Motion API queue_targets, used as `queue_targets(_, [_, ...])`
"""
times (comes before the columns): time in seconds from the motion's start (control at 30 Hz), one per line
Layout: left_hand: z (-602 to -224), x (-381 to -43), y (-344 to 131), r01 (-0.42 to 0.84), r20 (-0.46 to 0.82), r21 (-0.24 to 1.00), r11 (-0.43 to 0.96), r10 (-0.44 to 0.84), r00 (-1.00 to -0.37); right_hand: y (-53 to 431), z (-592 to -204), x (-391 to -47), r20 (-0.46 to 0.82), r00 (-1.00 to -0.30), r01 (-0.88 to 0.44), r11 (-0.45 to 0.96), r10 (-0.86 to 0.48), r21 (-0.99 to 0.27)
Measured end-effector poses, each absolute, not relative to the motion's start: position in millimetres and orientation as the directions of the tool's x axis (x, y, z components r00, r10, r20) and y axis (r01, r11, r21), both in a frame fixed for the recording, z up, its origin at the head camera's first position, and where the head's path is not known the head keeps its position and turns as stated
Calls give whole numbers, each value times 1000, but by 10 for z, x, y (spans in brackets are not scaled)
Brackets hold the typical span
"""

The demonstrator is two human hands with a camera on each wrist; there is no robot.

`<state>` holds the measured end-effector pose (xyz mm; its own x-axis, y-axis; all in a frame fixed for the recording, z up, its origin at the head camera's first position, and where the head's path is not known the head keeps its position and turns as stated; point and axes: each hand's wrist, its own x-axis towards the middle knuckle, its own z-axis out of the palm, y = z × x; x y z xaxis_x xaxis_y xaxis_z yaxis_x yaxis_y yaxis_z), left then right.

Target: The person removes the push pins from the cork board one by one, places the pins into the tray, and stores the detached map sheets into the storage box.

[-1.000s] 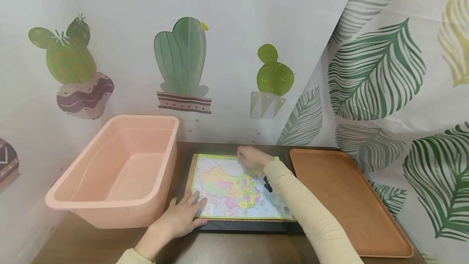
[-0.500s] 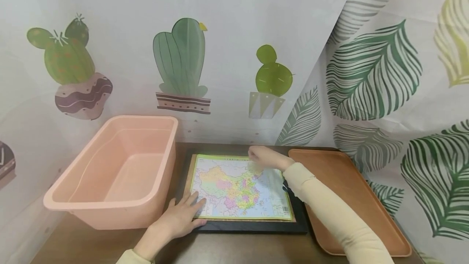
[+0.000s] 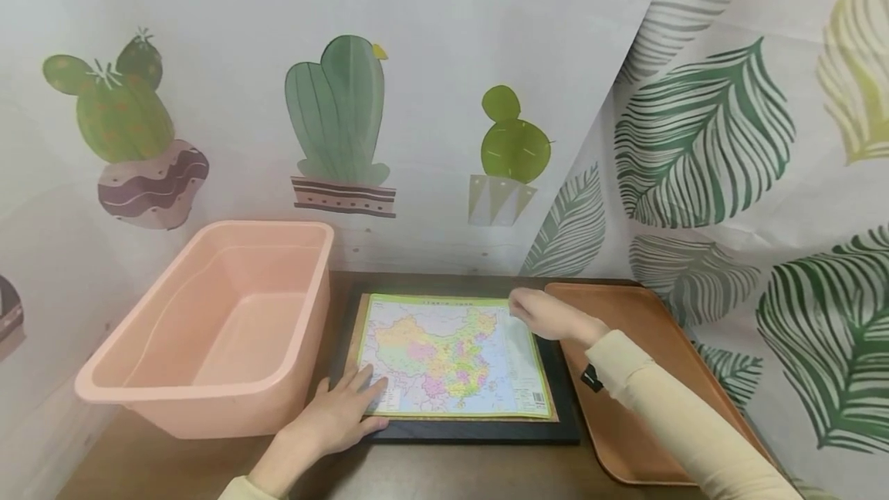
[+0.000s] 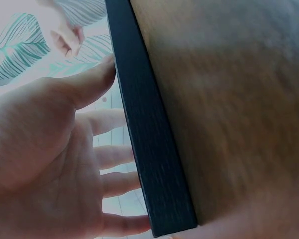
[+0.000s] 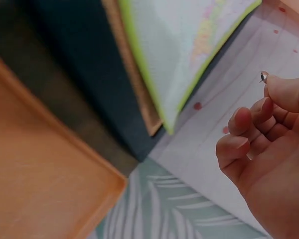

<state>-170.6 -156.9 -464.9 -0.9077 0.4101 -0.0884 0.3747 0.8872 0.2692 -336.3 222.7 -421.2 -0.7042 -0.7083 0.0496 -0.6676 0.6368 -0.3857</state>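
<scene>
A sheet map (image 3: pixel 434 353) with a yellow-green border lies on a brown cork board (image 5: pixel 139 102) within a black frame (image 3: pixel 472 430). My left hand (image 3: pixel 333 417) rests at the frame's lower left, fingers spread, their tips over the map's corner. In the left wrist view its fingers extend past the frame's dark edge. Near the map's upper right corner is my right hand (image 3: pixel 549 313). Its thumb and forefinger pinch a small shiny thumbtack (image 5: pixel 263 76), point outward, while the other fingers curl. That map corner juts past the cork's corner in the right wrist view.
To the left stands a deep pink plastic basin (image 3: pixel 201 392), close beside the frame. A flat orange-brown tray (image 3: pixel 625 438) lies at the right under my right forearm. Behind the wooden table (image 3: pixel 430 477) hangs a curtain (image 3: pixel 430 99) printed with cacti and leaves.
My right hand has moved rightward from above the map's top middle to its upper right corner. The left hand stays in place at the lower left.
</scene>
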Motion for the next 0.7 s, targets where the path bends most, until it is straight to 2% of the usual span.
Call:
queue_targets(0.17, [-4654,-1710,-1563,376,-85,269,887,410,-908,2348,-4352,-3306,58,-700,-679,637,-712,-365])
queue_targets(0.33, [-4700,-1716,-1561,382,-77,266,885,415,-907,2411,-4432,-3247,57,-734,-651,677,-677,-343])
queue_targets(0.7, [-4695,-1702,-1552,385,-69,265,884,416,-907,2664,-4516,-3155,132,-776,-613,689,-617,-386])
